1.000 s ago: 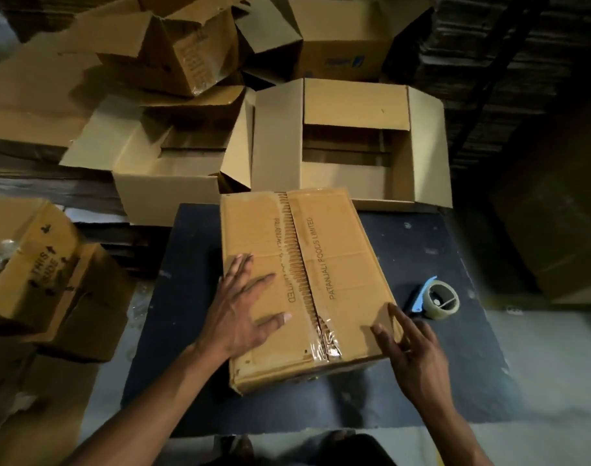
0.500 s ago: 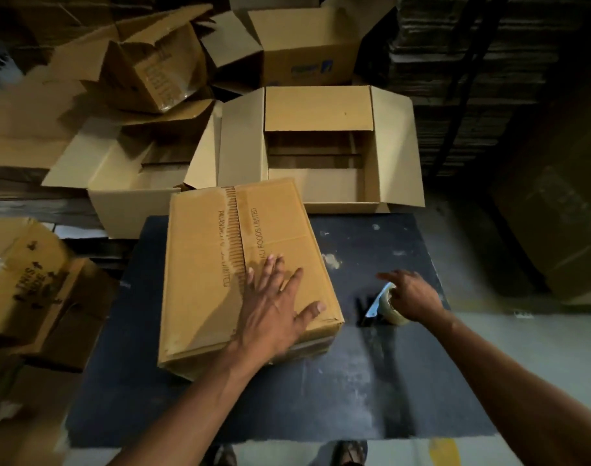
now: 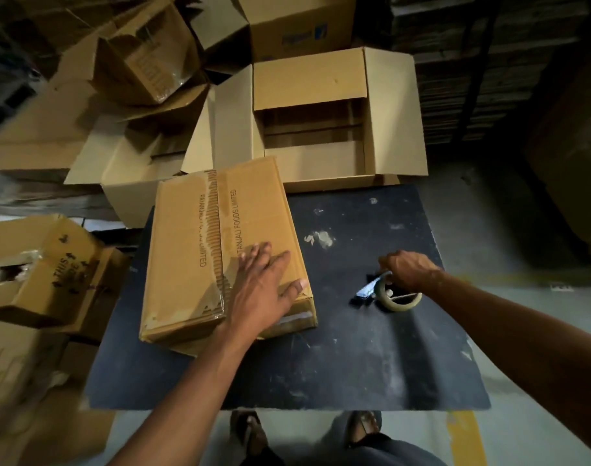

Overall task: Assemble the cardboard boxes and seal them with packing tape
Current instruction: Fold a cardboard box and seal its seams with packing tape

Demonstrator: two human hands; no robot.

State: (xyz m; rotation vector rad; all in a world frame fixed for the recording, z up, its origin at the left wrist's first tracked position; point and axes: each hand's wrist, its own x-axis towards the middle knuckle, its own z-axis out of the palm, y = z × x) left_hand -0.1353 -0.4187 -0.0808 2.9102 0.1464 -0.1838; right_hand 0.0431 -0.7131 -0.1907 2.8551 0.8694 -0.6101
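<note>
A closed brown cardboard box [image 3: 193,250] with printed lettering and a torn old tape strip along its seam lies on the dark table [image 3: 354,358], left of centre. My left hand [image 3: 264,287] rests flat on the box's near right part, fingers spread. My right hand [image 3: 408,269] grips a roll of packing tape [image 3: 400,299] with a blue cutter [image 3: 369,287], just above the table to the right of the box.
An open box with its flaps spread [image 3: 324,116] stands behind the table. More open and crushed boxes [image 3: 143,62] pile up at the back left, and others [image 3: 42,267] sit at the left. Stacked flat cardboard fills the dark right background. My feet show below the table's near edge.
My right hand left the box's corner, reached right and took hold of the tape roll. The box slid left and my left hand moved across to its right part.
</note>
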